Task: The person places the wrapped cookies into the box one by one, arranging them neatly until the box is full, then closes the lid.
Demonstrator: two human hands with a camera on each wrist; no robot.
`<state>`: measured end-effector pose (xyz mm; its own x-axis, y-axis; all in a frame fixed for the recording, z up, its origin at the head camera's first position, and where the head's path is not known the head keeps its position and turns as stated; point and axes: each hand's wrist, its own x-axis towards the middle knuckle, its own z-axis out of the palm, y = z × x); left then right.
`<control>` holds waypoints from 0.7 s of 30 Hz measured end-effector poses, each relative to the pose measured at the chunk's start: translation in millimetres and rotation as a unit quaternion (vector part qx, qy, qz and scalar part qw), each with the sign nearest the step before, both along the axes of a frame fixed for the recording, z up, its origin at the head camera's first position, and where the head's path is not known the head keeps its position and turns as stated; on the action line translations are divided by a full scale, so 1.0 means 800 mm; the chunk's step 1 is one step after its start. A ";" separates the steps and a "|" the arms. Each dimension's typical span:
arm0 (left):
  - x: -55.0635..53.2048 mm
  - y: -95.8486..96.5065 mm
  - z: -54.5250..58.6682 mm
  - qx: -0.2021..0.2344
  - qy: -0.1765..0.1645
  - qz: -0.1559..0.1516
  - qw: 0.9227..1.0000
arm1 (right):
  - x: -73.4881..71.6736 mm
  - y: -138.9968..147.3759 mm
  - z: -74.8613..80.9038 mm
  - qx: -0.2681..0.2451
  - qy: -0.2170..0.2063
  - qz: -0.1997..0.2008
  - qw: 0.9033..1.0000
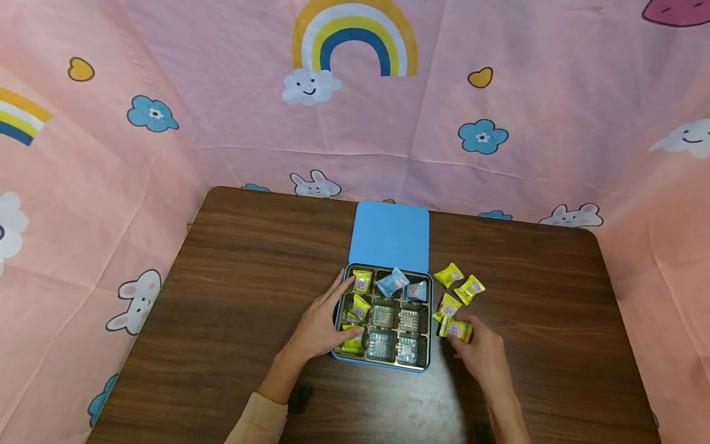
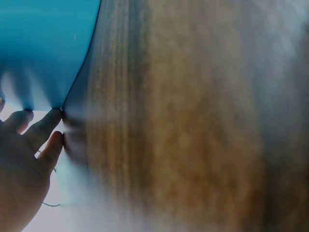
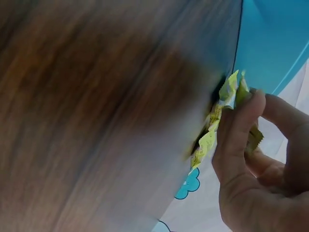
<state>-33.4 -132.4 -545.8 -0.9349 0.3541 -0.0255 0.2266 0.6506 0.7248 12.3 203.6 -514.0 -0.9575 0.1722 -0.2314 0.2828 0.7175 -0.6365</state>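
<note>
A blue tin with its lid folded back holds a divided insert. Along the left column lie yellow wrapped candies, one per compartment; two blue wrapped candies are in the top row, the left one tilted over a divider. My left hand rests at the tin's left edge, fingers extended against its side and thumb over the lower-left candy. To the right of the tin, my right hand pinches a yellow wrapped candy between thumb and fingers, as the right wrist view also shows.
Three more yellow candies lie on the brown wooden table, right of the tin. Behind the table and at both sides hangs a pink printed cloth.
</note>
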 end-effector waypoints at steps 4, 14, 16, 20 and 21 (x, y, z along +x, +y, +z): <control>0.000 0.001 0.000 -0.004 0.002 -0.001 1.000 | 0.001 -0.002 0.005 0.007 0.029 -0.015 0.999; 0.001 0.000 0.000 -0.011 0.003 0.003 1.000 | 0.006 -0.009 0.014 0.040 0.096 -0.037 0.994; 0.001 0.000 -0.001 -0.011 0.004 0.004 1.000 | 0.005 -0.010 0.015 0.040 0.109 -0.037 0.992; 0.000 0.001 -0.001 -0.007 0.008 0.004 1.000 | 0.002 -0.013 0.020 0.038 0.130 -0.035 0.990; 0.000 0.001 -0.001 -0.007 0.008 0.005 1.000 | 0.001 -0.014 0.021 0.037 0.134 -0.034 0.990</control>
<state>-33.7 -131.2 -546.8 -0.9384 0.3451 -0.0161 0.2314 0.6624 0.7125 13.2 192.3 -497.1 -0.9685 0.2449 0.0449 0.1600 0.7501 -0.6416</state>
